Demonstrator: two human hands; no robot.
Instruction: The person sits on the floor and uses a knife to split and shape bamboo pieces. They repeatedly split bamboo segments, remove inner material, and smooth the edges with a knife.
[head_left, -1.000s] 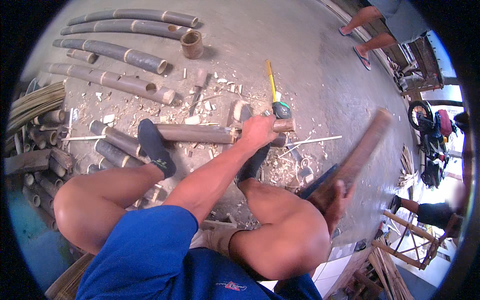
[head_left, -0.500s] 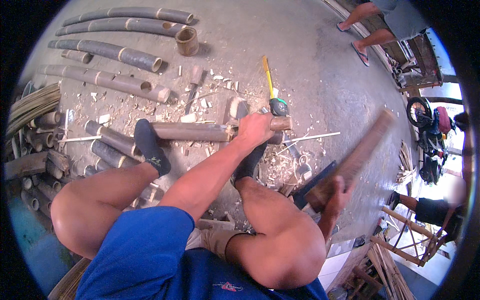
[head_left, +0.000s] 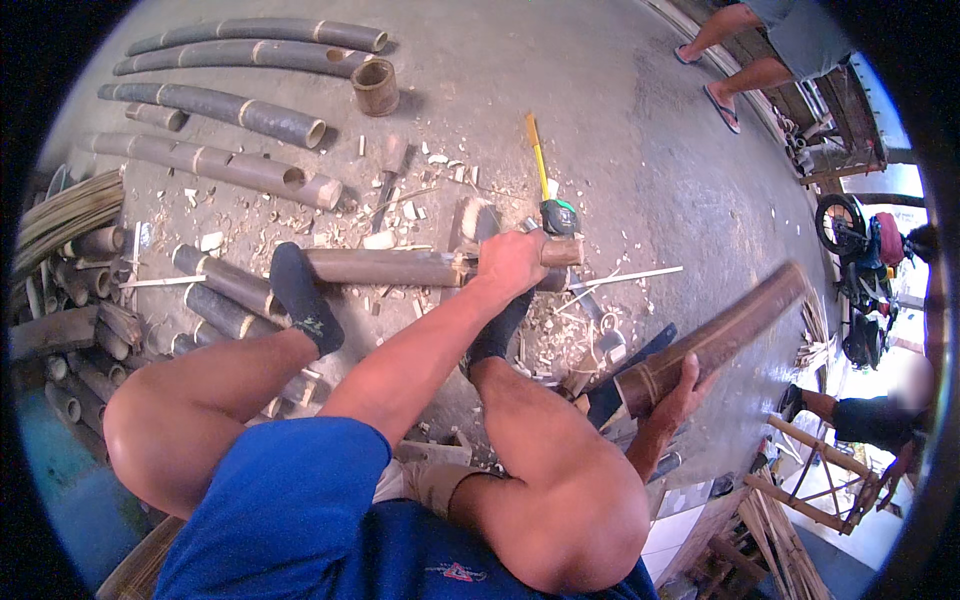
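Note:
My left hand (head_left: 511,262) is wrapped round a wooden-handled tool (head_left: 563,252); the handle's end sticks out to the right of the fist. The tool's other end is hidden. Beneath the fist lies a brown bamboo pole (head_left: 385,267), with my feet in dark socks beside it. A notch shows in the pole just left of the fist. Off to the right, my right hand (head_left: 680,394) grips a thick bamboo piece (head_left: 715,337) near its lower end, and the piece slants up to the right. A tape measure (head_left: 558,216) lies beyond the left hand, its yellow blade pulled out.
Wood chips (head_left: 540,335) litter the floor. Several dark bamboo poles (head_left: 215,105) lie at the far left, near a short bamboo cup (head_left: 376,88). A chisel-like tool (head_left: 388,175) rests among chips. A person's legs (head_left: 740,85) stand far right; another person sits near a bamboo frame (head_left: 815,470).
The bamboo piece in my right hand has swung lower and to the right, and shows less blur. My left hand stays on the handle.

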